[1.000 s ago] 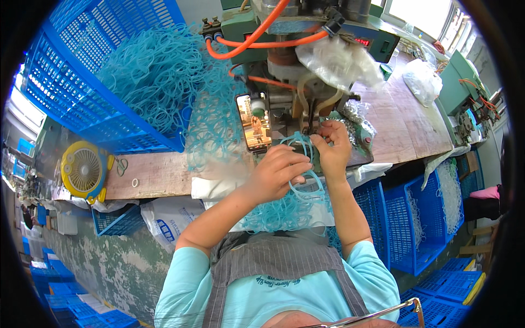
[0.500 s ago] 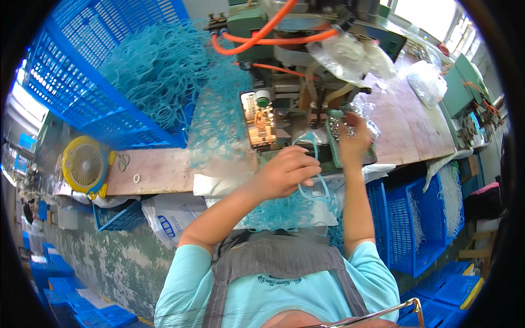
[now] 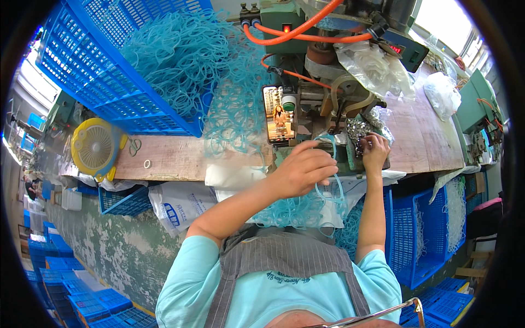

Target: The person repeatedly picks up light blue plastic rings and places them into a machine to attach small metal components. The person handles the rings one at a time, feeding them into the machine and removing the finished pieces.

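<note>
My left hand (image 3: 307,170) is closed on a loop of light-blue plastic tubing (image 3: 342,191), in front of the bench machine (image 3: 314,104). The loop stands up past the fingertips and hangs below them. To its right, my right hand (image 3: 375,152) has bent fingers at a heap of small shiny metal parts (image 3: 356,130). Whatever is between those fingertips is too small to make out. More blue loops (image 3: 290,212) lie on white cloth at my lap, below my left hand. A lit phone (image 3: 279,117) leans upright beside the machine.
A tilted blue crate (image 3: 128,106) of tangled blue loops (image 3: 175,54) stands at the far left, with loops spilling onto the bench (image 3: 169,158). A yellow fan (image 3: 94,147) and small scissors (image 3: 134,145) sit left. Orange hoses (image 3: 311,37) cross above. Blue crates (image 3: 404,235) stand lower right.
The whole view has shifted, with the bench now further right in the picture. My right hand has gone from blurred motion over the metal parts to bent fingers at the heap's right side. My left hand keeps the loop.
</note>
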`<state>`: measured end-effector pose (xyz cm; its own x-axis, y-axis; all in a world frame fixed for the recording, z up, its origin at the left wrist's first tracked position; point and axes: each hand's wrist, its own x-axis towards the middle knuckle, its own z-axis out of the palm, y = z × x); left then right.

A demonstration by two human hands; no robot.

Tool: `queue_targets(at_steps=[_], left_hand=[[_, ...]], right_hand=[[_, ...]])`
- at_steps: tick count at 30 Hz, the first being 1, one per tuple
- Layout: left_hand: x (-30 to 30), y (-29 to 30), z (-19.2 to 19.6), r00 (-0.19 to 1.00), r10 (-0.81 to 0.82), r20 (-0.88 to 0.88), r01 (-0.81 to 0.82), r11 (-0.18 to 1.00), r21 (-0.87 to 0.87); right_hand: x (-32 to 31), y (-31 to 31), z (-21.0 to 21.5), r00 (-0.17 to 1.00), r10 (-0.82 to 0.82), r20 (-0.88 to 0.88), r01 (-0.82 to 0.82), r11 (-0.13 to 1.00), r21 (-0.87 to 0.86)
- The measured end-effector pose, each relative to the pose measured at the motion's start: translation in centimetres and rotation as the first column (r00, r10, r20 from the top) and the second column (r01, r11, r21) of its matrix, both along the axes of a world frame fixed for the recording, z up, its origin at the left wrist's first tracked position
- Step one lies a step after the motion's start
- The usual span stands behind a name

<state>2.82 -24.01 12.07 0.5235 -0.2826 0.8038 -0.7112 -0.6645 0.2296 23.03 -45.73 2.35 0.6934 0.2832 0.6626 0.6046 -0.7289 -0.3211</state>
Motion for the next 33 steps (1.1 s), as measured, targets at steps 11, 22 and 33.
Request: queue_targets(at_steps=[11, 22, 33], left_hand=[[-4.1, 17.1, -9.3, 0.512, 0.855, -0.081, -0.827, 0.516, 0.222], [-5.6, 22.5, -8.1, 0.545, 0.837, 0.053, -0.793, 0.494, 0.358], [-3.2, 13.2, -1.8, 0.711, 0.699, -0.078, -0.686, 0.667, -0.290]], right_hand=[[-1.0, 0.4, 0.1, 0.994, -0.066, -0.090, 0.084, 0.973, 0.214], [-1.1, 0.4, 0.1, 0.994, -0.070, -0.079, 0.083, 0.980, 0.181], [-3.4, 2.6, 3.9, 0.980, 0.067, -0.190, -0.005, 0.951, 0.310]])
